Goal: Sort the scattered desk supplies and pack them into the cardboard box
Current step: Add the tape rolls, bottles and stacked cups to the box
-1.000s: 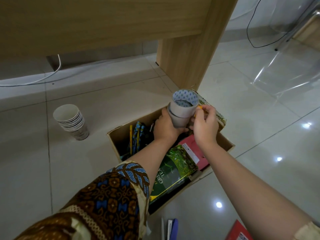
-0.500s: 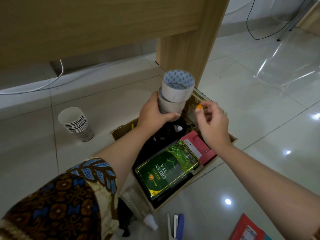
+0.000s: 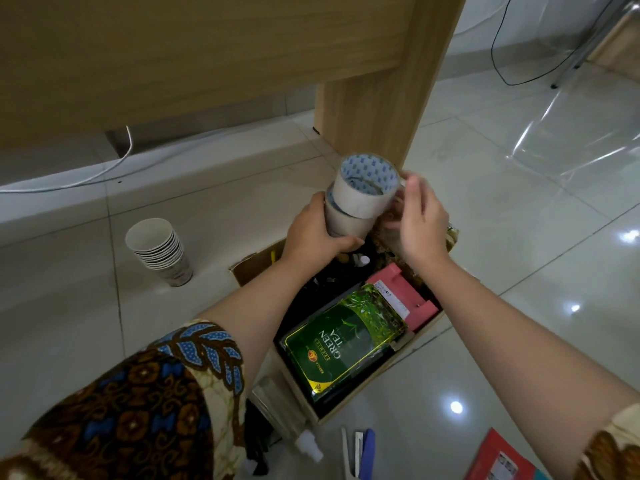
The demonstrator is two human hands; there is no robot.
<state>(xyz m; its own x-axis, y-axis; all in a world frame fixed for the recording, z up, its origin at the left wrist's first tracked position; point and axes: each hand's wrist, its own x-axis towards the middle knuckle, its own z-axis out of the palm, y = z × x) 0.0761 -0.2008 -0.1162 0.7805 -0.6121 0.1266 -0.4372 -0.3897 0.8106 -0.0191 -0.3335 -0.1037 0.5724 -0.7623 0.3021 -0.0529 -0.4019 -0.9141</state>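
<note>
1. My left hand [image 3: 311, 233] wraps the lower of two stacked white tape rolls [image 3: 360, 202], held above the brown cardboard box [image 3: 249, 268].
2. My right hand [image 3: 419, 216] touches the top roll; I cannot tell whether it grips.
3. I'd keep the stack upright and lower it into the box's far gap.

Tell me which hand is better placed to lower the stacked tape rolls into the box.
Left, probably. The left hand grips the stacked tape rolls round the lower one, above the cardboard box; the right hand is only beside the upper roll.
</note>
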